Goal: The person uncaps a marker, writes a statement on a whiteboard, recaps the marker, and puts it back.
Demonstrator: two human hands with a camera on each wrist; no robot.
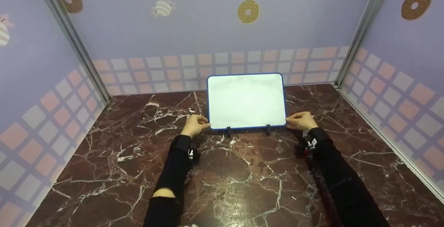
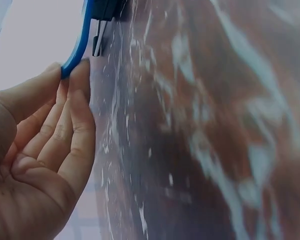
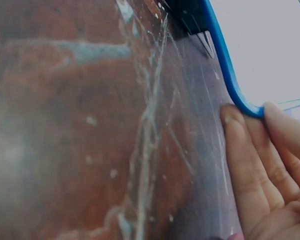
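A small whiteboard (image 1: 247, 100) with a blue frame stands upright, leaning slightly back, near the rear of the table. Two black stand feet (image 1: 228, 131) show under its lower edge. My left hand (image 1: 196, 125) pinches the lower left corner between thumb and fingers. At the lower right corner, my right hand (image 1: 301, 121) pinches the frame the same way. Both wrist views show the blue frame (image 2: 79, 52) held at a rounded corner, thumb on the white face and fingers behind. The board's writing surface looks blank.
The table (image 1: 138, 171) has a dark red marble pattern with white veins. Behind it rises a lilac wall (image 1: 204, 29) with printed donuts and a pink and white checked band. Similar panels close off the left and right sides, with metal posts (image 1: 360, 29) at the corners.
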